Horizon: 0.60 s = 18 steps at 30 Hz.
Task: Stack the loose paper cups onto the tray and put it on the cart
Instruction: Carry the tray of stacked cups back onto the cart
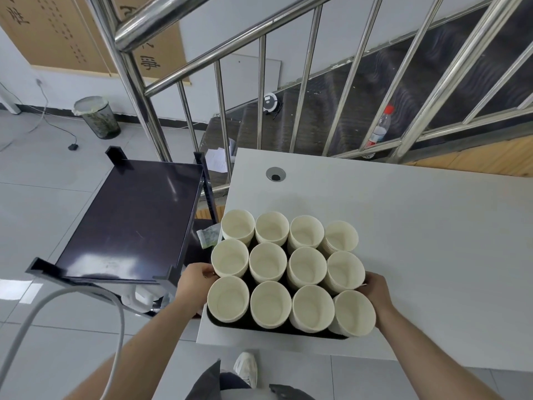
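A black tray [277,330] sits on the near left corner of the white table [418,226], filled with several stacks of cream paper cups [269,261] in rows. My left hand [194,281] grips the tray's left edge, fingers tucked under the cups. At the tray's right edge, my right hand [375,290] holds on beside the right-hand stacks. The black cart [132,223] stands to the left of the table, its dark top shelf bare.
A steel stair railing [259,90] runs behind the table and cart. A mesh waste bin [98,116] and a cable lie on the tiled floor at far left. A water bottle [379,128] stands behind the railing. A white hose [72,313] curves at lower left.
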### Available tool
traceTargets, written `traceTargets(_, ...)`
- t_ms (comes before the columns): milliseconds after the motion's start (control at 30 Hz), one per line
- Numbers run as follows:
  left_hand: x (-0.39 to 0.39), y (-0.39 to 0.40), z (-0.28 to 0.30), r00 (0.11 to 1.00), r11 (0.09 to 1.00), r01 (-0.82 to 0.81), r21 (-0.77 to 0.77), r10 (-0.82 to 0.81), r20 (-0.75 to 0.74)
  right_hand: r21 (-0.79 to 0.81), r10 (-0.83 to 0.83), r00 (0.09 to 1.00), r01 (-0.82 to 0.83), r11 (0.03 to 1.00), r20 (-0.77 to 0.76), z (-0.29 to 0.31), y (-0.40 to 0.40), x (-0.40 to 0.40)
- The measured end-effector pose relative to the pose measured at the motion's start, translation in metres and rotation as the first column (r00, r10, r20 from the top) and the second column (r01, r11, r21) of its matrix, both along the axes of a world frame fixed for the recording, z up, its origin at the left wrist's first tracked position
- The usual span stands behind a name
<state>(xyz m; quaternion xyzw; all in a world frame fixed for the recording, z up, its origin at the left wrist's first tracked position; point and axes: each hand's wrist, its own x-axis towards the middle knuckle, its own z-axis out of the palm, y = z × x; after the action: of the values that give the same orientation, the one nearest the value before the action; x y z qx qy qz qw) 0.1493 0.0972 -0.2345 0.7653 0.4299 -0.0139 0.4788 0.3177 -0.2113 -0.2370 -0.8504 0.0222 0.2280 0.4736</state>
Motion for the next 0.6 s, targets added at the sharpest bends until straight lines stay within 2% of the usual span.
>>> traceTargets(133, -0.001, 0.005, 0.008, 0.996, 0.999, -0.028, -0.04, 0.032, 0.087, 0.038, -0.005, 1.0, 0.004, 0.999, 0.014, 0.017, 0.004, 0.003)
traceTargets(300, -0.009, 0.01, 0.026, 0.979, 0.997, -0.029, -0.066, 0.042, 0.198, 0.073, 0.06, 0.995, -0.066, 0.995, 0.081, 0.036, 0.008, 0.006)
traceTargets(467, -0.023, 0.01, 0.054, 0.963, 0.998, -0.049, -0.036, 0.057, 0.265, 0.087, 0.108, 0.984, -0.121, 0.989, 0.144, 0.057, 0.013, 0.01)
traceTargets(600, -0.035, 0.002, 0.077, 0.942, 0.994, -0.08, -0.078, 0.101, 0.321, 0.116, 0.121, 0.979, -0.14, 0.983, 0.164, 0.072, 0.018, 0.012)
